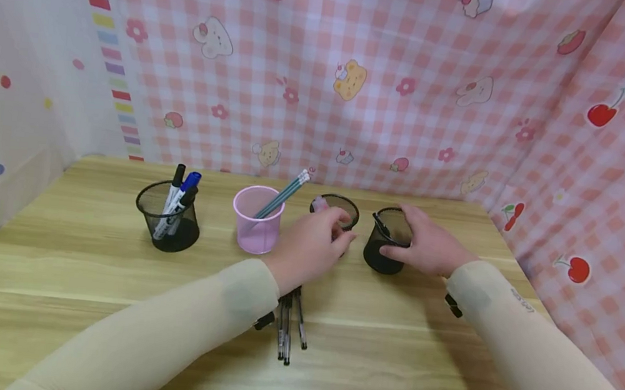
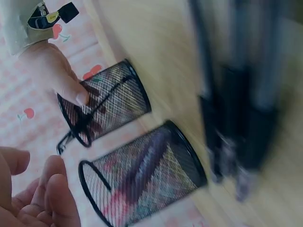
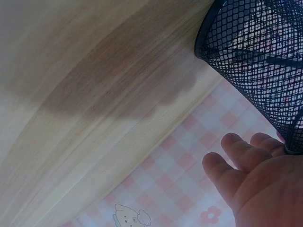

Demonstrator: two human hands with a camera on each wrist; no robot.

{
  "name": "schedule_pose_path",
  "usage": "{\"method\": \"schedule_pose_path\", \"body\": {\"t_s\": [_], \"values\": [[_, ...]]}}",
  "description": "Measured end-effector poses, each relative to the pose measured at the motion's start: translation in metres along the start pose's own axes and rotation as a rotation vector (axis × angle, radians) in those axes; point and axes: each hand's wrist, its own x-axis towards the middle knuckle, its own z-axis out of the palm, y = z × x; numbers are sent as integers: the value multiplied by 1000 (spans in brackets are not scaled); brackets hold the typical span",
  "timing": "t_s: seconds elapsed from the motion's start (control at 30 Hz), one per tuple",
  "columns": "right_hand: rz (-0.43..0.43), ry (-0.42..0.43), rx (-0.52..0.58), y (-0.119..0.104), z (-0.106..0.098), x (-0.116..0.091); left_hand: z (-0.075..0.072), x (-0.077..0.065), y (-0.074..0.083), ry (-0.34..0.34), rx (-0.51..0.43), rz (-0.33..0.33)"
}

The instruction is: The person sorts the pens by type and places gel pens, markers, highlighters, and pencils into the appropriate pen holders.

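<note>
My right hand (image 1: 434, 244) holds the rightmost black mesh pen cup (image 1: 382, 263), thumb at the front and fingers behind. A slim black pen (image 1: 380, 224) leans inside that cup. My left hand (image 1: 313, 242) hovers in front of another black mesh pen cup (image 1: 353, 204), fingers loosely bent and nothing between them. Inside this second cup (image 2: 187, 156) the left wrist view shows a dark purplish stick-like thing (image 2: 149, 158) with a pinkish end; its kind is unclear. Several clear-barrelled pens (image 1: 287, 337) lie on the table below my left wrist, partly hidden by it.
A pink cup (image 1: 256, 240) with teal pencils (image 1: 284, 196) stands left of my left hand. Farther left is a black mesh cup (image 1: 184, 239) holding black and blue markers (image 1: 176, 204). A checked cloth (image 1: 308, 119) hangs behind the wooden table (image 1: 82, 298).
</note>
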Motion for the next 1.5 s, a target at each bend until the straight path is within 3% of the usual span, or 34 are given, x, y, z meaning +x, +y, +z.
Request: {"method": "schedule_pose_path", "body": {"t_s": [0.37, 0.7, 0.83, 1.07, 1.5], "values": [[24, -30, -22, -4, -4, -3, -26, -25, -42, -184, 257, -51], [18, -29, -16, -5, -4, -3, -31, -43, -76, -354, 348, -111], [18, -19, -15, -3, -3, -2, -32, -48, -78, -425, 338, -139], [4, -5, -16, -3, -1, -1, -30, -50, -79, -474, 310, -140], [21, -17, -16, -6, -4, -1, -25, -50, -79, -489, 313, -92]]}}
